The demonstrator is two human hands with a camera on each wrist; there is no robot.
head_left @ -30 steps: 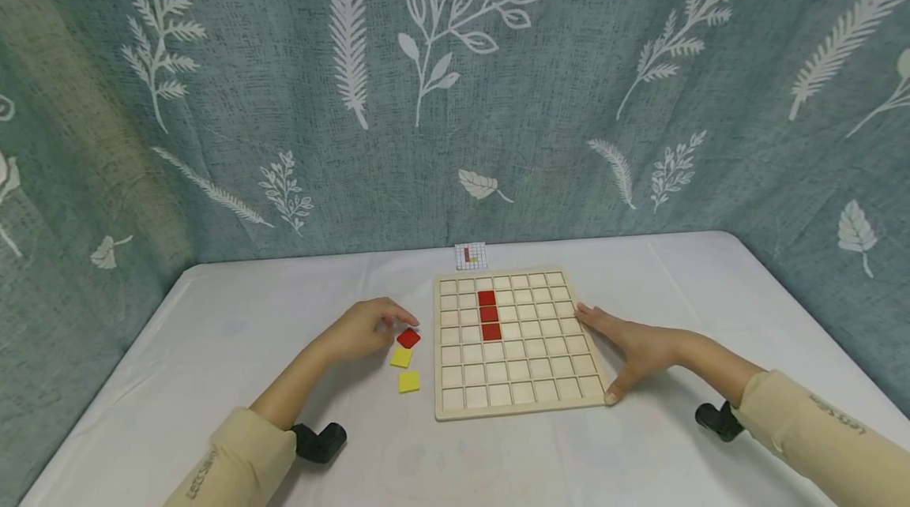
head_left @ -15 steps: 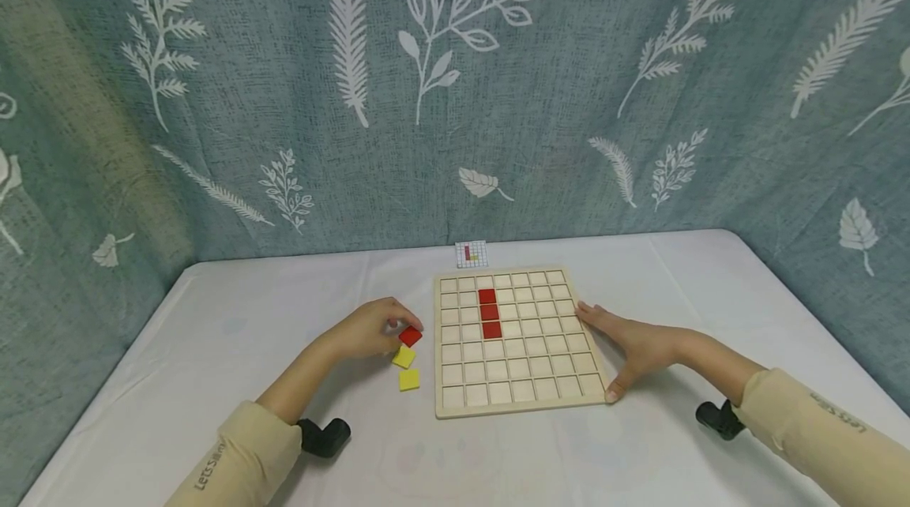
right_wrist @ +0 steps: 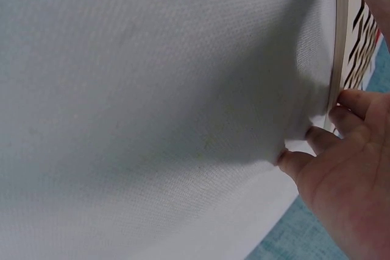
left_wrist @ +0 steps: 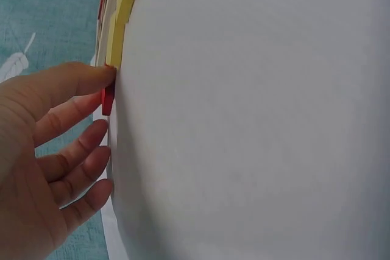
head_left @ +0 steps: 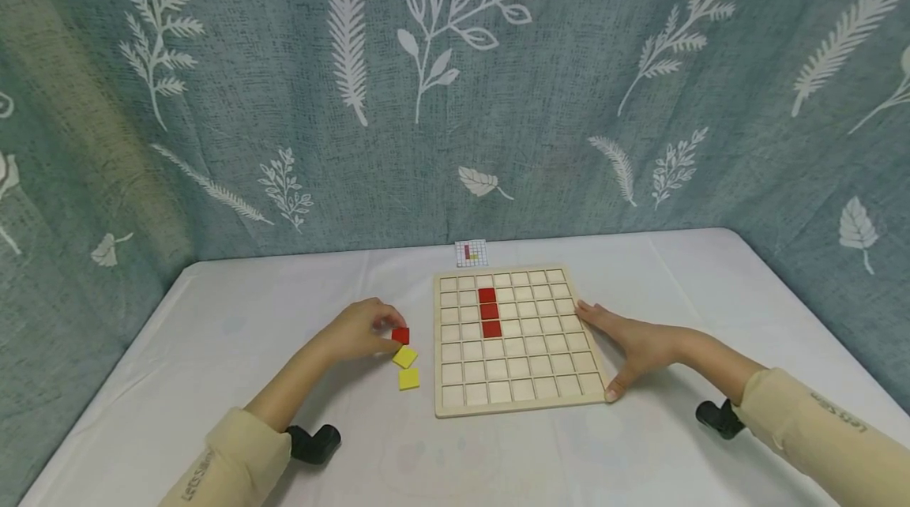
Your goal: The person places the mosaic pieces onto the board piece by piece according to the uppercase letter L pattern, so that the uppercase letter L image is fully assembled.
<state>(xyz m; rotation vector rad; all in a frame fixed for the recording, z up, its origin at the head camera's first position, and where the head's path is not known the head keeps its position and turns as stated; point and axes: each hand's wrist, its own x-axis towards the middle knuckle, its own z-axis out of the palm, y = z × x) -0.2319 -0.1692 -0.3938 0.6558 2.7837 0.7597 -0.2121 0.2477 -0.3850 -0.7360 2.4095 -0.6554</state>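
My left hand (head_left: 361, 329) pinches a loose red square tile (head_left: 401, 336) by its edges, thumb on the near side and index finger on the far side. In the left wrist view that red tile (left_wrist: 108, 100) shows edge-on under the thumb, with the other fingers loosely bent. Two yellow tiles lie just nearer: one turned yellow tile (head_left: 405, 357) and another yellow tile (head_left: 408, 379). My right hand (head_left: 643, 345) is spread along the right side of a wooden grid board (head_left: 540, 365), thumb at its near corner, fingertips at the edge. Three red tiles (head_left: 489, 311) form a column in the board.
A small printed grid card (head_left: 471, 253) with coloured squares lies behind the board. White cloth (head_left: 498, 463) covers the table. A patterned blue-green curtain (head_left: 355, 175) hangs behind and at both sides.
My left hand has closed thumb and index finger on the loose red tile, turned it straighter and drawn it slightly left. The upper yellow tile shifted a little. My right hand stays at the board.
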